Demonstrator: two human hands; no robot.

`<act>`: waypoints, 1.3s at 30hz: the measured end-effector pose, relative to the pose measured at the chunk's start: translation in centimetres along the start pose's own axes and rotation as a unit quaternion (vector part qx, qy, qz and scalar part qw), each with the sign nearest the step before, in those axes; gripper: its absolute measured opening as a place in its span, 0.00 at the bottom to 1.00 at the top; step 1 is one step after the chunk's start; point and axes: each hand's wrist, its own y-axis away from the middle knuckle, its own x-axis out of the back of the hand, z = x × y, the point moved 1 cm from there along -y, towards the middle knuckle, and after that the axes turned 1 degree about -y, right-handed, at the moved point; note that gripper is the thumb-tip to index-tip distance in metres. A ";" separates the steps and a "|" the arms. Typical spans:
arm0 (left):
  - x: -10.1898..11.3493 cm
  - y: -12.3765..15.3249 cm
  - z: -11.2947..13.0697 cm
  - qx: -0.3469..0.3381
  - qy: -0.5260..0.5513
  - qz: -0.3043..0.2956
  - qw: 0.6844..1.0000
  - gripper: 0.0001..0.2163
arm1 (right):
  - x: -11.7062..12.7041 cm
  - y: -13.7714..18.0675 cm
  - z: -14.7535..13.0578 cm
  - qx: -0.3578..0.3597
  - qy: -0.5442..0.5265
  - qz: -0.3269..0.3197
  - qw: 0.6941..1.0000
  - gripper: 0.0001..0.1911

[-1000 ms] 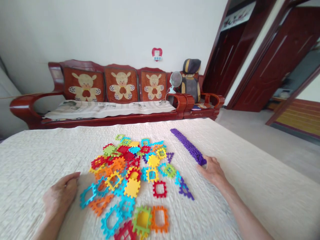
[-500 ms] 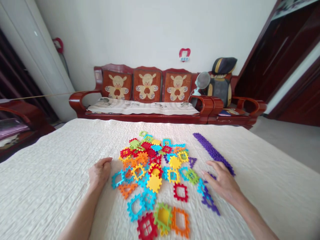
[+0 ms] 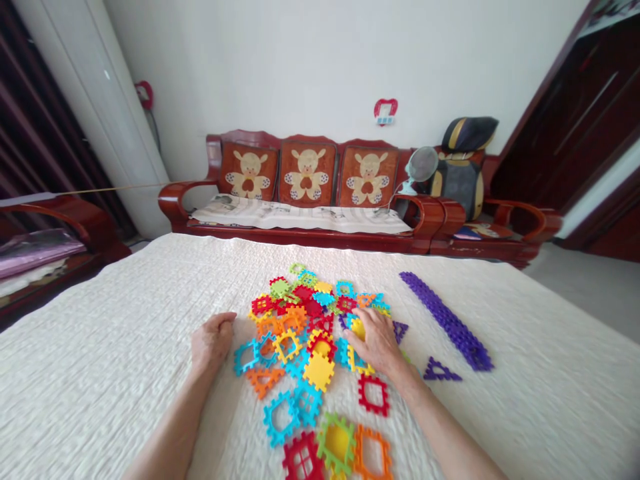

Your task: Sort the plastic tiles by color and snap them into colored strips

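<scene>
A heap of flat plastic interlocking tiles in many colours lies on the cloth between my hands. My left hand [image 3: 214, 341] rests on the cloth at the heap's left side, its fingers curled in, with nothing visible in them. Over the heap's right side reaches my right hand [image 3: 379, 339], fingers apart, above a yellow solid tile [image 3: 357, 327] and a yellow frame tile [image 3: 361, 363] that it partly covers. Right of that hand lies a purple triangle tile [image 3: 442, 371]. Farther right stretches a long row of purple tiles [image 3: 445, 317].
A pale quilted cloth [image 3: 125, 347] covers the table. Nearer me lie a red frame tile [image 3: 373, 395], a green frame tile [image 3: 337, 443] and an orange frame tile [image 3: 373, 453]. Beyond the table stand a wooden sofa [image 3: 295, 233] and a small fan [image 3: 423, 163].
My right hand has moved left, from beside the purple triangle tiles to above the yellow tiles. My left hand stays closed on the cloth. The whole view has shifted slightly.
</scene>
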 end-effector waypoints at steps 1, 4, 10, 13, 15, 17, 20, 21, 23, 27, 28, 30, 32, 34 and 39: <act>0.0 0.0 0.0 0.000 -0.001 -0.001 1.000 0.15 | 0.1 0.1 0.1 -0.002 -0.001 0.005 1.000 0.23; 0.1 0.1 0.1 0.001 -0.002 -0.001 1.000 0.15 | 0.4 0.3 0.1 -0.004 -0.004 0.012 1.000 0.23; 0.0 0.1 0.0 -0.002 -0.006 0.001 1.000 0.15 | 1.3 0.1 -0.5 -0.002 -0.026 0.016 1.000 0.12; -0.1 0.1 0.0 0.003 -0.008 -0.005 1.000 0.15 | 1.4 -0.1 -0.9 0.008 -0.053 -0.002 0.999 0.06; -0.1 0.1 0.0 0.002 -0.012 -0.004 1.000 0.15 | 1.2 -0.3 -1.3 0.015 -0.059 -0.015 0.998 0.03; -0.1 0.1 0.0 -0.001 -0.014 -0.004 1.000 0.15 | 0.9 -0.3 -1.7 0.020 -0.052 -0.025 0.998 0.03; -0.1 0.1 0.0 -0.004 -0.015 -0.003 1.000 0.15 | 0.6 -0.2 -2.3 0.021 -0.039 -0.026 0.999 0.03; -0.1 0.1 0.0 -0.004 -0.016 -0.003 1.000 0.15 | 0.5 -0.2 -2.4 0.017 -0.037 -0.023 0.999 0.06; -0.1 0.1 0.0 -0.002 -0.020 -0.001 1.000 0.15 | 0.3 -0.3 -2.5 0.009 -0.033 -0.025 0.999 0.09; 0.0 0.1 0.1 -0.002 -0.022 -0.001 1.000 0.16 | -0.3 -0.6 -2.4 -0.010 -0.034 -0.027 0.999 0.10; -0.1 0.1 0.1 -0.003 -0.021 -0.002 1.000 0.16 | -0.4 -0.7 -2.4 -0.011 -0.042 -0.020 0.999 0.11; -0.1 0.0 0.0 -0.007 -0.017 -0.005 1.000 0.16 | -0.5 -0.8 -2.6 -0.002 -0.082 0.004 0.997 0.11; -0.2 0.0 -0.1 -0.004 -0.015 -0.006 1.000 0.16 | -0.2 -1.0 -2.9 0.007 -0.155 0.040 0.987 0.10; -0.3 0.0 -0.1 0.001 -0.014 -0.007 1.000 0.16 | 0.1 -1.2 -3.1 -0.010 -0.245 0.066 0.967 0.10; -0.3 -0.1 -0.2 -0.005 -0.016 -0.004 1.000 0.15 | 1.3 -1.6 -2.1 -0.134 -0.393 0.074 0.907 0.16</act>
